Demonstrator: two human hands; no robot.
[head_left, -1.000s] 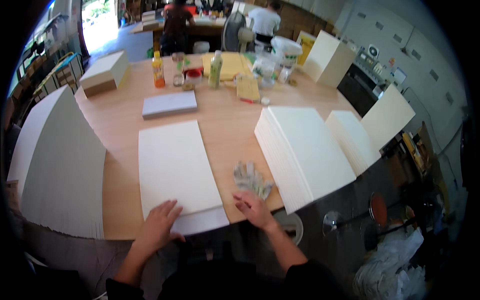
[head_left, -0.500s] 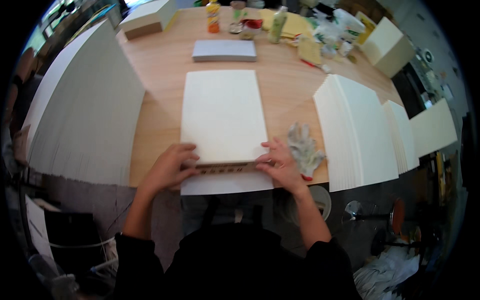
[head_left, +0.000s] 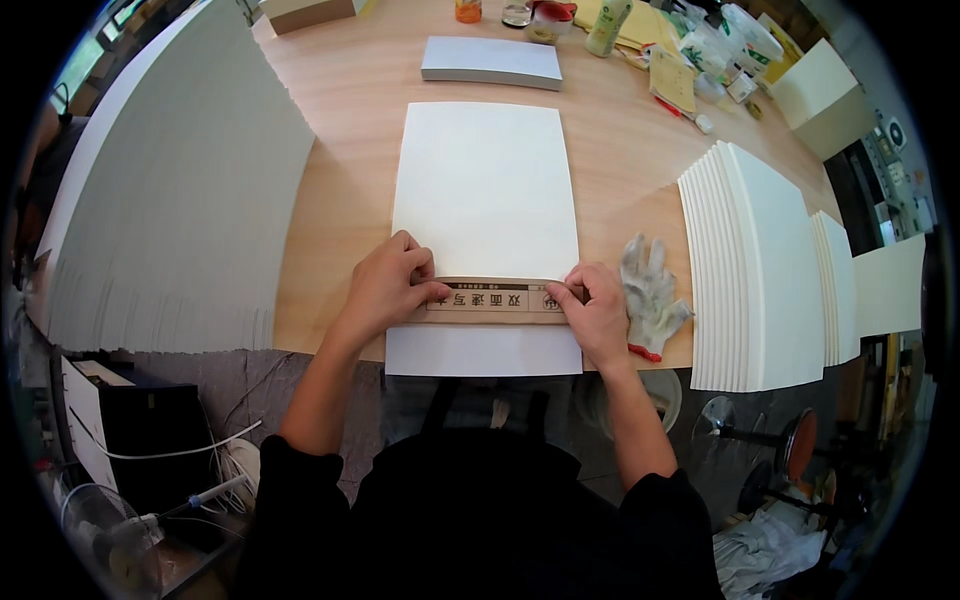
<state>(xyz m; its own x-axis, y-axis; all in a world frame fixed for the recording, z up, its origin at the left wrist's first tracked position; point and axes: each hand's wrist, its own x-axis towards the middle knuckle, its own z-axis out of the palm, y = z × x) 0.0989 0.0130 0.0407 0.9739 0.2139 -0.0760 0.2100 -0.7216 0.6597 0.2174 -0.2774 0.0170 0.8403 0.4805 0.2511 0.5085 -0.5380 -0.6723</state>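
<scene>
A brown paper strip (head_left: 502, 303) with dark print runs across the near end of a white stack of sheets (head_left: 485, 190) in front of me. My left hand (head_left: 392, 285) pinches the strip's left end between thumb and fingers. At its right end my right hand (head_left: 600, 312) grips it the same way, thumb on top. Below the strip, a paler white sheet (head_left: 482, 352) sticks out over the table's near edge. Whether the strip is fixed to the stack cannot be seen.
A tall paper stack (head_left: 185, 200) stands on the left, fanned white stacks (head_left: 768, 270) on the right. A grey work glove (head_left: 652, 295) with a red cuff lies beside my right hand. Farther back are a smaller paper stack (head_left: 492, 62), a green bottle (head_left: 608, 28) and clutter.
Both hands have closed on the strip's ends. Its printed face, seen almost edge-on before, now shows broadly. The whole view has shifted, so the table things appear farther right and higher.
</scene>
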